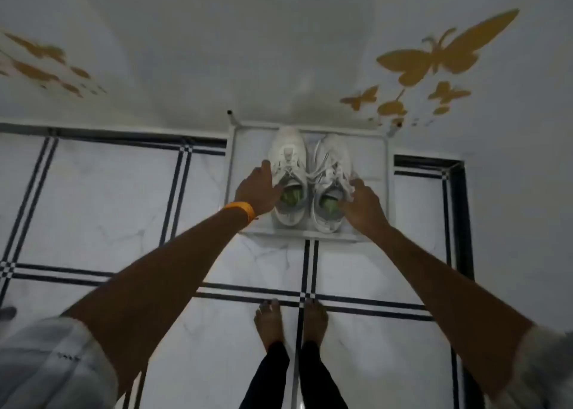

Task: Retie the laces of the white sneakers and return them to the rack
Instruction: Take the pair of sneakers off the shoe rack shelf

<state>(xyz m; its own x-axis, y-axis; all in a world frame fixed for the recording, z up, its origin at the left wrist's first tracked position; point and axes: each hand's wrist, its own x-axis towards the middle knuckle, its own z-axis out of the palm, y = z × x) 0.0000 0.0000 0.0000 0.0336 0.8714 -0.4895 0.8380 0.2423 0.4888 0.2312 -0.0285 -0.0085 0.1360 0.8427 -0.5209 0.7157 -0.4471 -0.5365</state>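
Observation:
Two white sneakers stand side by side on the top shelf of a white rack (238,148), toes toward the wall. The left sneaker (286,151) and the right sneaker (328,160) both show green insoles and white laces across the tongues. My left hand (259,188), with an orange band at the wrist, rests on the collar of the left sneaker, fingers at its opening. My right hand (362,204) grips the collar of the right sneaker on its outer side. Whether the laces are knotted is too blurred to tell.
The rack stands against a white wall with gold butterfly stickers (440,55). The floor is white marble tile with black stripe borders (307,269). My bare feet (291,321) stand just in front of the rack.

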